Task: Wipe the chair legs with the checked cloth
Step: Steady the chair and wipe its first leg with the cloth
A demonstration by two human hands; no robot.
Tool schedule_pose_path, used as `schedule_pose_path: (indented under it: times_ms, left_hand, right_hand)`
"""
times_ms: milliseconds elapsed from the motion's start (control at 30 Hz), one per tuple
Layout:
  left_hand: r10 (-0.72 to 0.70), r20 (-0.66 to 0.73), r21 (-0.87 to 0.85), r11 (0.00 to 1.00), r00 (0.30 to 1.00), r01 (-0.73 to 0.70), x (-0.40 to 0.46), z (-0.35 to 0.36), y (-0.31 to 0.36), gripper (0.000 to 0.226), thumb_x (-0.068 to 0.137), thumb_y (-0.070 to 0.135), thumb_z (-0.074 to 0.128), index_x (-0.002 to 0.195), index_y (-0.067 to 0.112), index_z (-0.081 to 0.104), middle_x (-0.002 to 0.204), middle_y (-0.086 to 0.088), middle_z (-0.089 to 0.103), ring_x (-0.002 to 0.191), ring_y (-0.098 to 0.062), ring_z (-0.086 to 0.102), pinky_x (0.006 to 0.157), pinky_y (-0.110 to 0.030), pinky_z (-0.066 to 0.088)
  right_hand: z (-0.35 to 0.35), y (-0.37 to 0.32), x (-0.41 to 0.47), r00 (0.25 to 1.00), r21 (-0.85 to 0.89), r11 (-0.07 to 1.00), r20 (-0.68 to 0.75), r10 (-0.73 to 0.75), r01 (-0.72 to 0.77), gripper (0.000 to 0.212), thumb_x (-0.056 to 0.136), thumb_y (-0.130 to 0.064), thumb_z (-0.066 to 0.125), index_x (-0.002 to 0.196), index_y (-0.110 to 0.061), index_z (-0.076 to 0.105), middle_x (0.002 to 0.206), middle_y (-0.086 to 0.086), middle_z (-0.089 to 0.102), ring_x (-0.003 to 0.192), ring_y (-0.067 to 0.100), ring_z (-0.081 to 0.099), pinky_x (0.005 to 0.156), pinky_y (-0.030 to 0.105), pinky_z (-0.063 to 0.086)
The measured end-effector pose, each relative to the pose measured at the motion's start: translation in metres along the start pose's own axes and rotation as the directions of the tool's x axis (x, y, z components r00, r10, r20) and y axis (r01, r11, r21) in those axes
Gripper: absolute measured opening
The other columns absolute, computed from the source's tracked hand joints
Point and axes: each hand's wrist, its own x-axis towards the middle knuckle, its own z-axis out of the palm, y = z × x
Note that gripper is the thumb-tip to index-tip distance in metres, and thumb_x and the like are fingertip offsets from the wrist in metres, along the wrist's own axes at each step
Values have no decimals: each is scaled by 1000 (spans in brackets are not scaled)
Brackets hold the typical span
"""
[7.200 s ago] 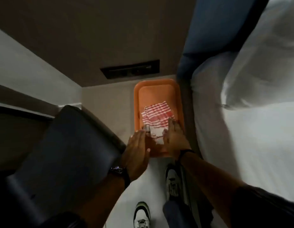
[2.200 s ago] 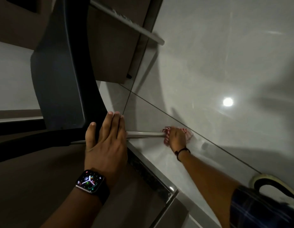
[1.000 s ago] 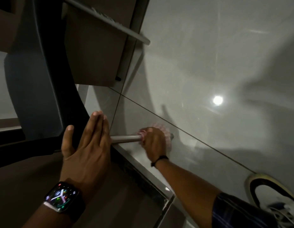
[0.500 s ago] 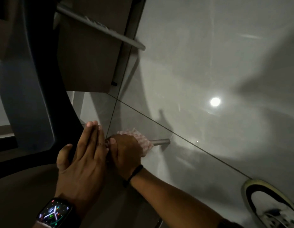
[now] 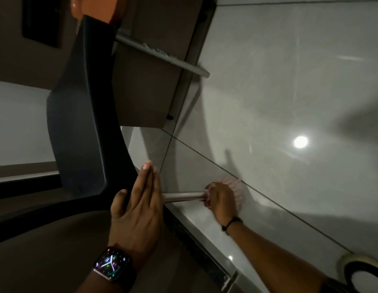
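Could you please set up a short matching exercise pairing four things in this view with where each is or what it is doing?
Things:
1. left hand
2. right hand
3. checked cloth
4. smartwatch

States:
A. bunched around the floor end of the near chair leg
B. strapped on the left wrist, face lit
C. flat and open against the dark chair seat
D. closed around the cloth at the leg's end

Pairs: 1-C, 2-D, 3-A, 4-B
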Motion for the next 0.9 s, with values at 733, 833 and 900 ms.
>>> schedule_pose_path:
  times_ms: [733, 833, 900]
  left_hand:
    - [-128, 18, -81, 988, 992, 129, 9, 13, 4, 70, 93, 13, 39, 158, 1, 16, 171, -14, 7, 158, -8, -7, 117, -56, 37]
    - [-125, 107, -22, 992, 986, 128, 12, -4, 13, 79, 88, 18, 36, 162, 12, 9, 173, -8, 2, 158, -12, -11, 113, -55, 31]
    - [-89, 149, -5, 996, 985, 91, 15, -28, 14, 83, 87, 22, 46, 163, 14, 15, 173, -11, 5, 160, -21, -6, 115, -56, 32]
  right_hand:
    - [22, -27, -9, 997, -52, 998, -58, -50, 47, 66, 107, -48, 29, 88, -5, 76, 80, 11, 77, 75, 24, 73, 69, 29, 60]
    - [43, -79, -36, 991, 73, 989, -48, -127, 131, 68, 109, -50, 29, 105, -2, 78, 99, 15, 80, 95, 24, 76, 87, 26, 60]
    - [35, -122, -45, 989, 230, 971, -146, -38, 71, 59, 111, -44, 34, 125, -5, 76, 115, 17, 81, 109, 25, 77, 103, 39, 61]
